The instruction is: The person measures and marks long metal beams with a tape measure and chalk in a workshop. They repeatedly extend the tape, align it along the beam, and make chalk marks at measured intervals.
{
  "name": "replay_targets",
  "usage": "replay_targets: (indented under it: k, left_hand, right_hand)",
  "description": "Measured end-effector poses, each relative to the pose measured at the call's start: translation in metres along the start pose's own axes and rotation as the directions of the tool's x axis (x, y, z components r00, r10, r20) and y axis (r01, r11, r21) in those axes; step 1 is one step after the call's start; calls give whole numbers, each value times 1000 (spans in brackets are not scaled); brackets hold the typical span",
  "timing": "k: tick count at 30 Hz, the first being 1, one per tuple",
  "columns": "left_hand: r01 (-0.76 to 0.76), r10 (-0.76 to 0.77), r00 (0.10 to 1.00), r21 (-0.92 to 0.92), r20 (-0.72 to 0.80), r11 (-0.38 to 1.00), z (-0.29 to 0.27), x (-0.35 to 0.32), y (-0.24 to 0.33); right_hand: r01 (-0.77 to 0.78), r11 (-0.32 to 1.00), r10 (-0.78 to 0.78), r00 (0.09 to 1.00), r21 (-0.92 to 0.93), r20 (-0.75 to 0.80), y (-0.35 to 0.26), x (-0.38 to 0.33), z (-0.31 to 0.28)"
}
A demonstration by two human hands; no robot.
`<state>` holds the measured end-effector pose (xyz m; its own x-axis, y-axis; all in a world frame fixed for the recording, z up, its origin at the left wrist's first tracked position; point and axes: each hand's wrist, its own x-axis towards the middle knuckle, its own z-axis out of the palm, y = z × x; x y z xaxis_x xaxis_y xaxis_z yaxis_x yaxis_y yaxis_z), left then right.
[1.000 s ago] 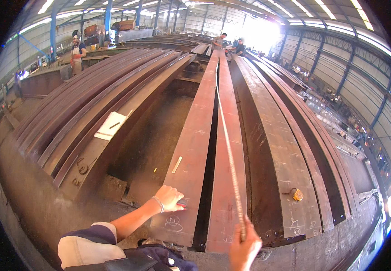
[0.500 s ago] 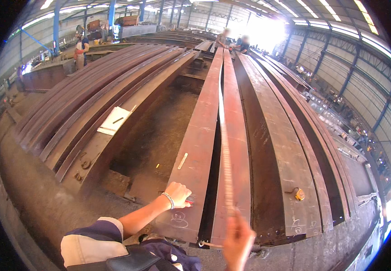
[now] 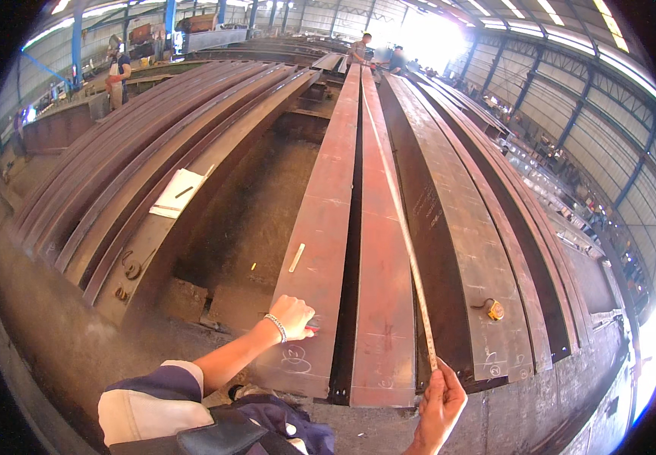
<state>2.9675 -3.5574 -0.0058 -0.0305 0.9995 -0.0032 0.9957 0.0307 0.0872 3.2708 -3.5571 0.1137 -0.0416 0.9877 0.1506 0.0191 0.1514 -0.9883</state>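
Note:
My right hand (image 3: 441, 398) pinches the near end of a long measuring tape (image 3: 410, 250) between thumb and fingers. The tape stretches away along the right edge of a reddish steel beam (image 3: 383, 303), toward two people at the far end. My left hand (image 3: 291, 317), with a bracelet at the wrist, is closed in a fist on the neighbouring steel beam (image 3: 314, 265). A small red object (image 3: 311, 331) sticks out of that fist; its kind is mostly hidden. A short pale yellow stick (image 3: 297, 257) lies on the beam beyond my left hand.
A yellow tape measure case (image 3: 495, 310) sits on a beam (image 3: 460, 227) to the right. White papers (image 3: 178, 192) with a dark pen-like stick lie on a left beam, with rusty metal rings (image 3: 131, 267) nearer. Dark gaps separate the beams. Another person (image 3: 118, 76) stands far left.
My right hand has moved right and slightly up with the tape end. The tape has shifted from the gap between the beams to the right beam's right edge. My left hand stays closed.

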Motion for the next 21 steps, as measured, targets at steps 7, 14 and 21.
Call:
replay_targets:
  k: [7, 14, 21]
  left_hand:
    - [8, -8, 1000, 34, -9, 999, 0, -7, -7]
    - [15, -15, 1000, -16, -12, 1000, -4, -4, 0]
    - [39, -38, 999, -10, 25, 999, -3, -7, -5]
  right_hand:
    - [114, 990, -65, 884, -78, 464, -41, -17, 62]
    - [154, 986, -76, 765, -67, 639, -37, -23, 90]
    - [182, 983, -145, 813, -10, 564, -52, -21, 77]
